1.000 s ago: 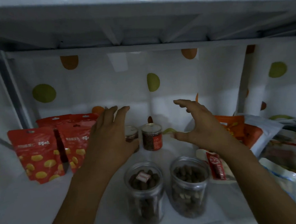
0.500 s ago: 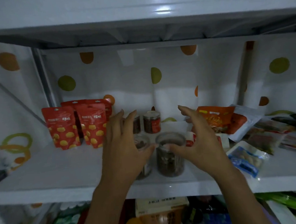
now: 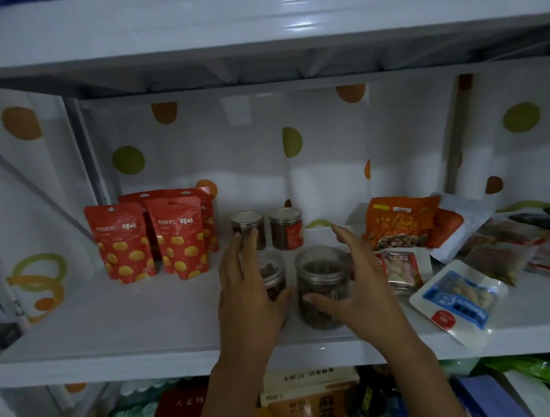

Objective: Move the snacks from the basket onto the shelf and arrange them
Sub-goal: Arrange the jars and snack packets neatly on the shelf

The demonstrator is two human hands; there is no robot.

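Snack jars: two big clear jars stand side by side near the front edge of the shelf (image 3: 145,316). The right big jar (image 3: 323,286) is our landmark. The left big jar (image 3: 273,274) is just beside it, on its left.
Small jars: two little jars with red labels stand behind the landmark jar. One small jar (image 3: 286,228) is right behind it, the other small jar (image 3: 248,231) is behind the left big jar.
Why so: I think the jars are being lined up in rows, big ones in front and little ones at the back, so they look tidy and none gets knocked.
Red pouches: the red pouches (image 3: 150,240) stand upright, well to the left of the landmark jar.
Flat packs: an orange bag (image 3: 400,220), a small red-and-white pack (image 3: 399,270) and a blue-and-white pack (image 3: 459,300) lie in a loose heap to the right of the landmark jar. I think they have not been sorted yet.
Left hand: the left hand (image 3: 250,293) is open wide. It cups the left big jar, with its thumb near the gap between the two big jars.
Right hand: the right hand (image 3: 355,287) is open wide too. It curves around the right side of the landmark jar, thumb on the front. It looks like a soft hold, not a squeeze.
Basket: I cannot see it here.
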